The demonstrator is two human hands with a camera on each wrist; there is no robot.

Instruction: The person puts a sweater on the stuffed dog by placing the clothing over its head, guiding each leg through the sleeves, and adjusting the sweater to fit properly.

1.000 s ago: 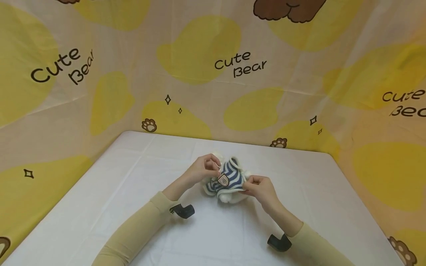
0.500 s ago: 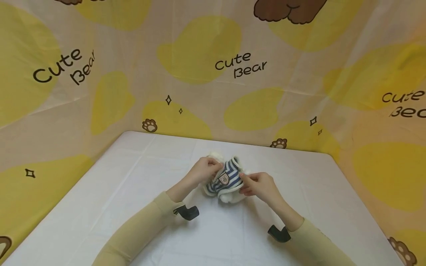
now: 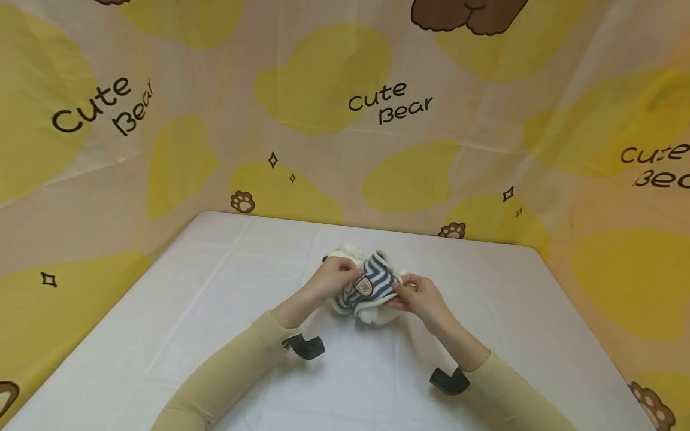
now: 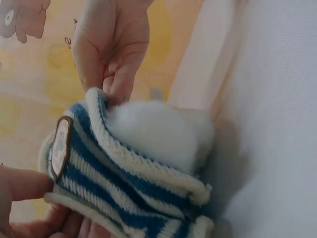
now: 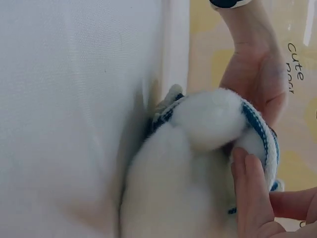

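1. Left hand [image 3: 333, 278]: fingers pinch one edge of the striped garment [image 3: 381, 279] beside its badge [image 3: 364, 287], seemingly to steady the cloth.
2. Right hand [image 3: 424, 299]: fingers grip another edge, two tucked inside, presumably to hold the opening away from the plush.
3. The striped garment, blue-and-white knit with cream trim, wraps a fluffy white plush toy [image 3: 374, 316] (partly hidden) on the counter [image 3: 242, 287].

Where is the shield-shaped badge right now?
In the head view, the badge sits on the striped knit garment, between the left hand and right hand.
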